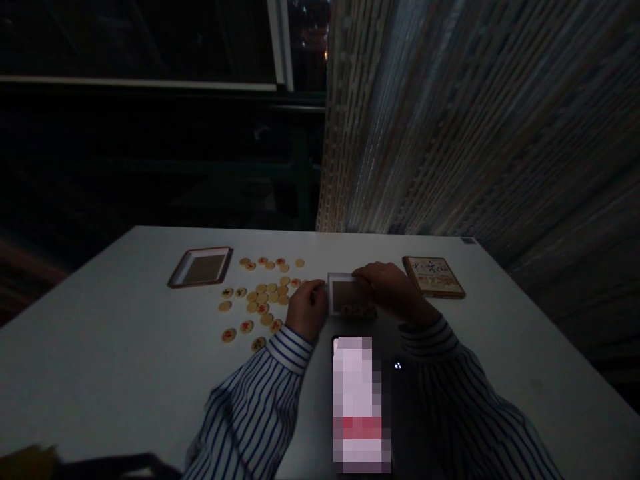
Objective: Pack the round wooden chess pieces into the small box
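A small shallow box [344,288] with a pale rim and brown floor lies between my hands. Several round pieces line its near inner edge. My right hand [393,290] grips the box's right side, its fingers bent over the far right corner and rim. Close against the left edge is my left hand [306,310], fingers curled and thumb pressed in; whatever they hold is hidden. Left of that hand, many round xiangqi pieces [261,298] are spread over the white table [150,373], some with red characters and some with dark ones.
An open box part [205,267] sits at the back left. A box with a printed lid [434,276] lies to the right. A phone with a lit, blurred screen [353,380] is in front of me. Strip curtains [400,120] hang behind the table.
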The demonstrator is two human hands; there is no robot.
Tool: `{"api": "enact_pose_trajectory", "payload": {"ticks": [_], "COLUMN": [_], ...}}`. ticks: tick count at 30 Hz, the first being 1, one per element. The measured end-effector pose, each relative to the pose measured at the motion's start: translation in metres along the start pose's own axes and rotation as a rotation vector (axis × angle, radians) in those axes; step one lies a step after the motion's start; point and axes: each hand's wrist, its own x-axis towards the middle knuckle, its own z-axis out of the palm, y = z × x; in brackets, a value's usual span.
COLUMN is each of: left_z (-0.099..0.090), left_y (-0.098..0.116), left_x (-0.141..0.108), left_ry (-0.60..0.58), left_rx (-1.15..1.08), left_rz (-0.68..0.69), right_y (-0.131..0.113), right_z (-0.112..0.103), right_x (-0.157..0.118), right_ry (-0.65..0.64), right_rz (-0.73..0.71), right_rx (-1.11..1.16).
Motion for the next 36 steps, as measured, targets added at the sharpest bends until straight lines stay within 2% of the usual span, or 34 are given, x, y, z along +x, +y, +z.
{"api": "enact_pose_trajectory", "payload": {"ticks": [5,10,16,22,28,32,36], "left_z": [-0.021,-0.058,-0.097,-0.125,-0.133,-0.126,-0.117], "left_y": [0.003,0.001,-0.024,-0.048,-0.074,-0.093,-0.102], "left_x": [-0.008,-0.014,-0.017,-0.02,-0.017,-0.019,-0.023], "left_ry": [0.024,0.075,0.197,0.232,0.279,0.286,0.239], "left_rx": [-0.039,-0.08,-0.066,-0.091,-0.019,0.081,0.184], "left_rz": [0.002,-0.04,-0.168,-0.301,-0.305,-0.24,-0.155], "right_y": [-0.001,-0.003,-0.018,-0.036,-0.054,-0.065,-0.077], "right_z": [-0.002,0.001,0.004,0.004,0.003,0.01,0.018], "right_x": [-0.008,-0.007,0.003,0.014,0.024,0.032,0.04], "right_ry": [0.1,0.062,0.015,-0.011,-0.051,-0.057,-0.058], "right_rz": [0.057,0.054,0.006,-0.073,-0.122,-0.161,-0.198], "right_rx": [0.05,0.025,0.016,-0.006,-0.027,-0.027,-0.014]}}
